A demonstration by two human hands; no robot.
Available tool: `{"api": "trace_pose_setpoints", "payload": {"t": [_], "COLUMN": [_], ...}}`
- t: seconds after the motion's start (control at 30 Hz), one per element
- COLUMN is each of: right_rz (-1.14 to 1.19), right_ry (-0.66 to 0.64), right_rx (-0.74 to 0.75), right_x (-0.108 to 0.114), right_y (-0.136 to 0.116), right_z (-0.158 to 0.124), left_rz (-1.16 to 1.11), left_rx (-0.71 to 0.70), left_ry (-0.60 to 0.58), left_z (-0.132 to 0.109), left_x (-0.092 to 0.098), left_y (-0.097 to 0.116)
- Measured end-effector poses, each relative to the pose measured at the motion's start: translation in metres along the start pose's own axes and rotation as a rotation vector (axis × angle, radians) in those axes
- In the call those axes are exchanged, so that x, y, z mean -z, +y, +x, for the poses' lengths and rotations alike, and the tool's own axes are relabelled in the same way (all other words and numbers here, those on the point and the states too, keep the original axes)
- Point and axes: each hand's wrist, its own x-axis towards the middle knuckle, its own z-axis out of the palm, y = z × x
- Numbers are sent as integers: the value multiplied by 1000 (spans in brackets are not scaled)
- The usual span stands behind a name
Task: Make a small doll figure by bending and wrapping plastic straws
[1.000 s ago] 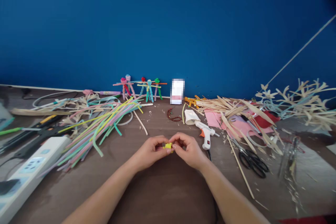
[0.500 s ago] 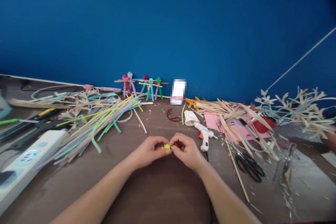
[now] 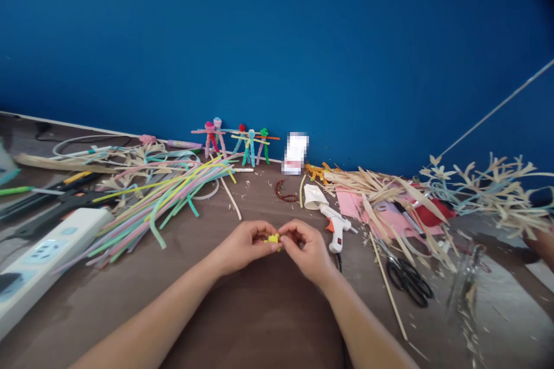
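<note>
Two hands meet around a small yellow piece [image 3: 272, 239] just above the desk [image 3: 259, 317].
The left hand [image 3: 246, 248] pinches the piece between thumb and fingers, while the right hand [image 3: 308, 249] closes its fingertips on the right end; the finer shape is too small to tell. Just beyond the right hand lies a white glue gun [image 3: 340, 223] with an orange trigger, and farther right black-handled scissors [image 3: 409, 279] rest near dry, pale strips [image 3: 367, 184]. Left of the hands spread pastel strips [image 3: 177, 184], with a white power strip [image 3: 60, 253] beyond them. Ahead, fuzzy little figures [image 3: 251, 147] stand by the blue wall [image 3: 259, 40].
</note>
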Motion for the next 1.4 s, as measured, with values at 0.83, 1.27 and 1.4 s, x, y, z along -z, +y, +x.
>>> {"api": "trace_pose_setpoints", "payload": {"t": [0.83, 1.27, 1.4], "right_rz": [-332, -173, -201], "right_ry": [-204, 0, -12], "right_rx": [262, 136, 192], "right_x": [12, 4, 4], "right_y": [-12, -2, -9], "right_z": [-1, 0, 0], "left_rz": [180, -25, 16], "left_rx": [35, 26, 13], "left_ry": [-130, -23, -21], "left_z": [0, 3, 3], "left_x": [4, 7, 7], "left_y": [-10, -4, -4]}}
